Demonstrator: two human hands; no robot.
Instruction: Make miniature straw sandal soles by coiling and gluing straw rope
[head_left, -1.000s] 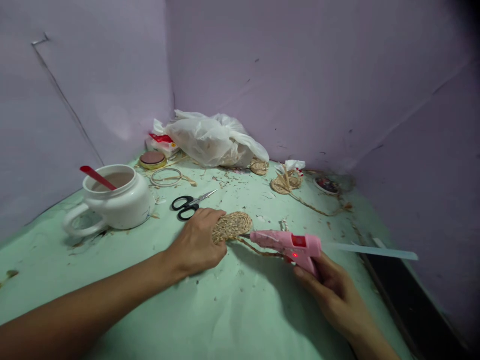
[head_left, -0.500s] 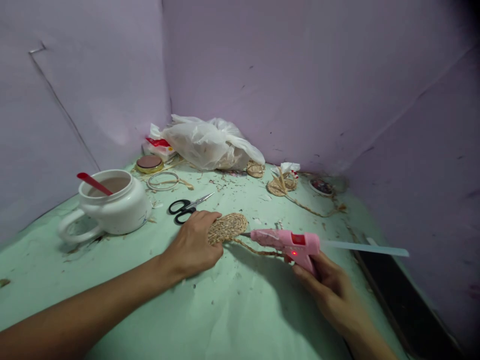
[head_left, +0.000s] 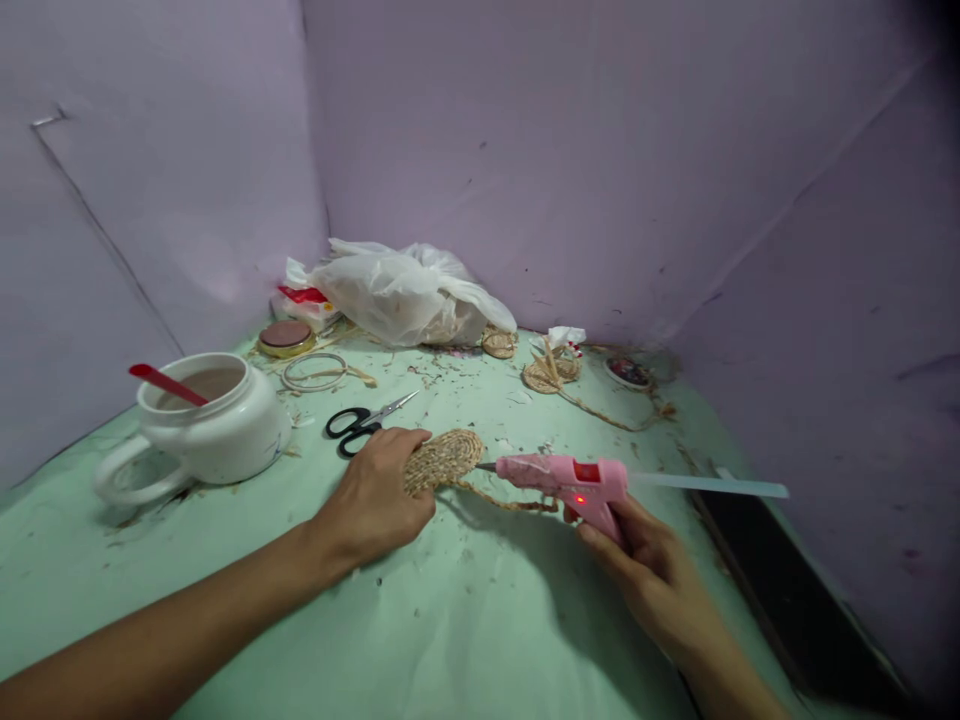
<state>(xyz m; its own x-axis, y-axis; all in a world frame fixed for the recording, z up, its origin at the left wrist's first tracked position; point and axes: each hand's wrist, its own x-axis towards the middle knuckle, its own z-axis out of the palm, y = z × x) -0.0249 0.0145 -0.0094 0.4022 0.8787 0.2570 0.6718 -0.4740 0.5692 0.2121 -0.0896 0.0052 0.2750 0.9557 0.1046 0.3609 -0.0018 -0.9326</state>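
My left hand [head_left: 382, 495] grips a flat oval coil of braided straw cord [head_left: 450, 458], fingers closed round its left end. From the coil's lower edge a loose tail of the cord [head_left: 506, 502] runs right toward the glue gun. My right hand [head_left: 645, 560] is wrapped round the handle of a pink hot glue gun [head_left: 562, 480], whose red light is lit. A long clear glue stick [head_left: 712, 485] sticks out of its back. The gun's nozzle points left, at the right edge of the coil; whether it touches is hard to tell. Black-handled scissors [head_left: 367, 422] lie just beyond my left hand.
A white mug [head_left: 214, 430] with a red stick [head_left: 166, 383] stands at left. Toward the back are a white plastic bag [head_left: 412, 295], a round tin [head_left: 286, 338], rings [head_left: 315, 372] and coiled straw pieces [head_left: 553, 373]. A dark flat object [head_left: 795, 590] lies along the right wall.
The whole view has shifted slightly, so things appear a little further left. Both hands keep their grips, and the glue gun's nozzle stays by the coil's right edge.
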